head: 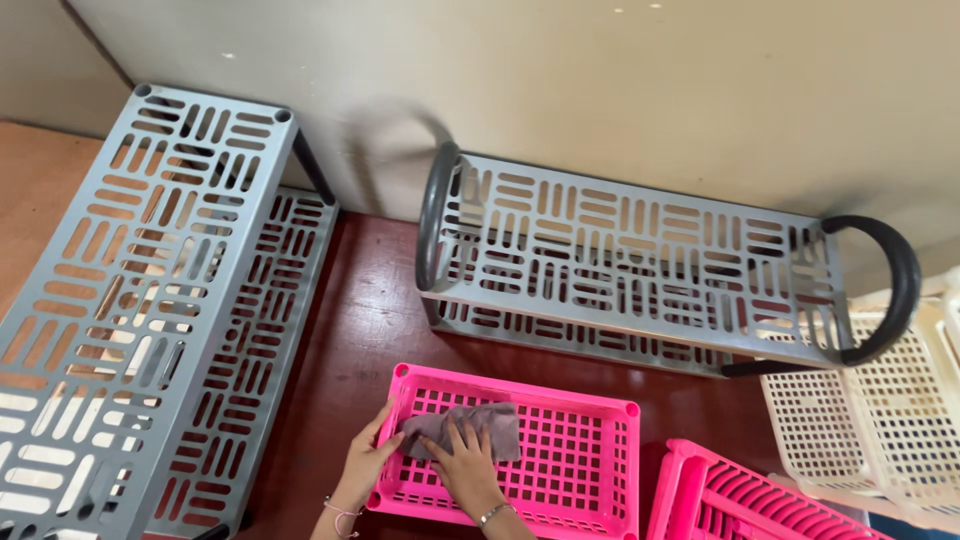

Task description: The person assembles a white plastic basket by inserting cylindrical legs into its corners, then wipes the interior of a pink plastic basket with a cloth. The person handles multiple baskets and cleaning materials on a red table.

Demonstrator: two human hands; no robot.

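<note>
A right hand [468, 466] presses flat, fingers spread, on a grey cloth [470, 430] lying inside a pink slotted basket [570, 450] at six o'clock. The left hand [365, 462] grips the basket's left rim, fingers curled over the edge. Bare red floor [365, 320] lies open at eleven o'clock. Two grey slotted racks [640, 265] stand at nine and one o'clock; a second pink basket [740, 500] and cream baskets [880, 410] crowd four o'clock.

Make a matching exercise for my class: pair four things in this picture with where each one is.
Things:
1. grey cloth
2. cream basket
3. grey rack with black handles
4. left hand

Places:
A. against the wall
B. under the right hand
C. far right edge
D. on the pink basket rim

Pairs: 1-B, 2-C, 3-A, 4-D
</note>
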